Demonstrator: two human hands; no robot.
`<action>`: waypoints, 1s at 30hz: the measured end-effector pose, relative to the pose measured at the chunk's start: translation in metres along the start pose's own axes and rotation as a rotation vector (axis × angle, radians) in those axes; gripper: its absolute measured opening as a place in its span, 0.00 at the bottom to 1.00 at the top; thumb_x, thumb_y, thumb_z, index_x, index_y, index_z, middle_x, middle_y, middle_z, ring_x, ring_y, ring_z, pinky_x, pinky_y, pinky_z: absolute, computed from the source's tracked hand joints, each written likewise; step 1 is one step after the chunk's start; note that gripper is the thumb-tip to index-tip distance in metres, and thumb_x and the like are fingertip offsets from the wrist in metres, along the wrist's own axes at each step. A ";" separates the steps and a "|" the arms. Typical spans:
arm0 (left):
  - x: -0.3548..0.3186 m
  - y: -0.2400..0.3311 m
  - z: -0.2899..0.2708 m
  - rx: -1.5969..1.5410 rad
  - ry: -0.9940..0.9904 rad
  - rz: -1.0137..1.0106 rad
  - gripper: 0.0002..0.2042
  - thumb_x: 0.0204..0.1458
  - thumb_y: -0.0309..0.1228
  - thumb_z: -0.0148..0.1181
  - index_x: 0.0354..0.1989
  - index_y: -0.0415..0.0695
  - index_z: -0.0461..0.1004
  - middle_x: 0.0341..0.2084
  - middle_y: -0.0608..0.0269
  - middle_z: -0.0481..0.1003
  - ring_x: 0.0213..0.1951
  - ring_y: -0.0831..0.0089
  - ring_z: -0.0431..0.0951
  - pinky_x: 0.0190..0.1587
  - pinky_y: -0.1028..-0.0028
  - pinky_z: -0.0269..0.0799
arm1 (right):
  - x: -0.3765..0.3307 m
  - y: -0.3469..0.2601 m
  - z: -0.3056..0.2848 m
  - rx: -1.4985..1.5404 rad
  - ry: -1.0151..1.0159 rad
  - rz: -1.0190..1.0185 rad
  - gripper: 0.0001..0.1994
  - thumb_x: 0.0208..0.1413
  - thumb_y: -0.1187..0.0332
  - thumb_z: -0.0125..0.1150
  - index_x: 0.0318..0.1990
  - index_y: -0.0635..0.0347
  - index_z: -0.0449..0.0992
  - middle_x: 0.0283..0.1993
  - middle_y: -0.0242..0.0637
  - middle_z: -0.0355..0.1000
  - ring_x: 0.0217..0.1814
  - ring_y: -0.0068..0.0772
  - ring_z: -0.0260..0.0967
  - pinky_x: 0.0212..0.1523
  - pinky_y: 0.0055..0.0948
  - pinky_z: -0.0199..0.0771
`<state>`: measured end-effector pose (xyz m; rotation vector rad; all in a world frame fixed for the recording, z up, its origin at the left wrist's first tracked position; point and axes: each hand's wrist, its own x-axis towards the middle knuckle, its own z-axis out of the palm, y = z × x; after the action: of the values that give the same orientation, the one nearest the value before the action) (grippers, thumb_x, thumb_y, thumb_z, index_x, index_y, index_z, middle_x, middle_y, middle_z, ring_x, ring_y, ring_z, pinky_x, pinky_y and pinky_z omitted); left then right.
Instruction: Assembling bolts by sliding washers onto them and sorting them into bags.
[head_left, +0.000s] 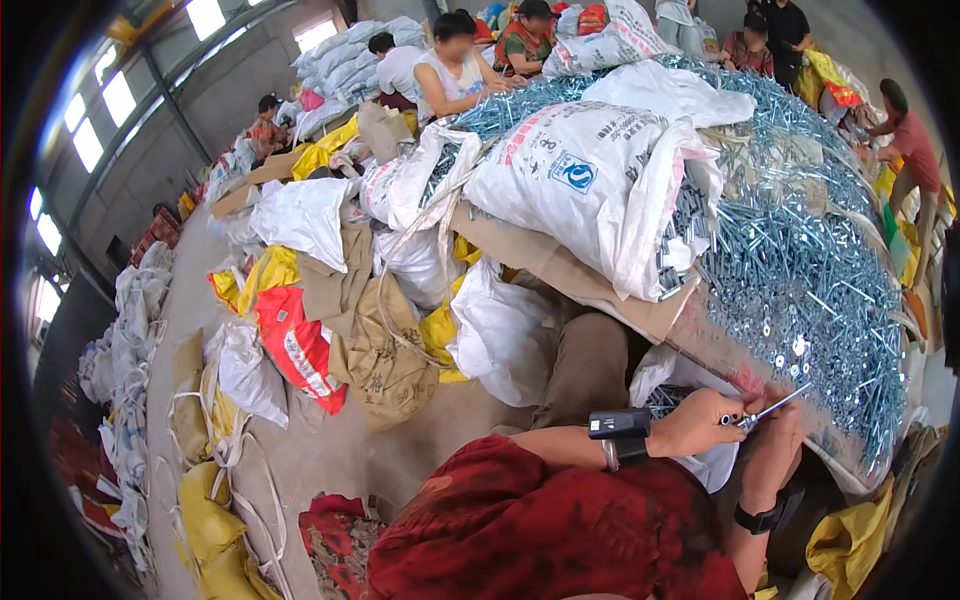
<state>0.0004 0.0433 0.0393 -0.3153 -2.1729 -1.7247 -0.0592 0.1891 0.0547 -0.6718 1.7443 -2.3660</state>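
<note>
My left hand [692,424] is closed, its fingers pinching a few slim shiny metal bolts [741,421] whose dark round ends poke out past the thumb. One long thin bolt [786,400] slants up and to the right from there, across my right hand [776,436]. The right hand's fingers are curled up close against the left fingertips; what they grip is mostly hidden. Both hands are at the near edge of a table heaped with loose bluish metal bolts and washers [790,290].
A white woven sack [580,180] lies on cardboard [540,250], spilling metal pieces. Below the table stands a white bag [500,325]; red [295,345] and tan [385,350] sacks lie left. Several people sit or stand around the heap, one at the right [912,150].
</note>
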 end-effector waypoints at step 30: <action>0.014 -0.017 0.016 0.741 -0.082 0.291 0.10 0.45 0.29 0.68 0.33 0.41 0.74 0.21 0.59 0.71 0.24 0.63 0.75 0.26 0.66 0.69 | 0.014 0.019 -0.046 -0.723 -0.148 -0.156 0.19 0.60 0.60 0.61 0.21 0.64 0.70 0.16 0.43 0.62 0.17 0.35 0.57 0.21 0.34 0.60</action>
<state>-0.0205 0.0544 0.0267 -0.4678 -2.4882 -0.6911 -0.0942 0.2183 0.0301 -1.0618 2.5487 -1.6517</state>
